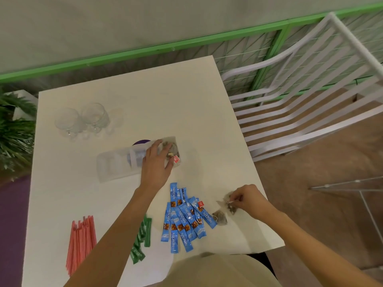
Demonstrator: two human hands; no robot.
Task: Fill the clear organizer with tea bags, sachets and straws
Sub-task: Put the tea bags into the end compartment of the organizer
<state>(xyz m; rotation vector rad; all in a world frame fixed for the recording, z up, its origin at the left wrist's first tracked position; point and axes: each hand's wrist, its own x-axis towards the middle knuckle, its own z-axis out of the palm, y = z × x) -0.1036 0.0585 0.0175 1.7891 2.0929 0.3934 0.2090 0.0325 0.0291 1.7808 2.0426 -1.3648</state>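
Bearing sachets (184,216) and straws (80,241), white table (145,96) beside white slatted chair (300,112)

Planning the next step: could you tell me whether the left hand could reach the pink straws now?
Probably yes: the pink straws lie uncovered beside the left forearm, and the left hand only rests on the clear organizer.

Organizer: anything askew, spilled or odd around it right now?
Nothing spilled or damaged. A red tag from the tea bags seems to hang over the clear organizer's right-end rim, beside the left hand. The blue sachets lie in a loose heap.
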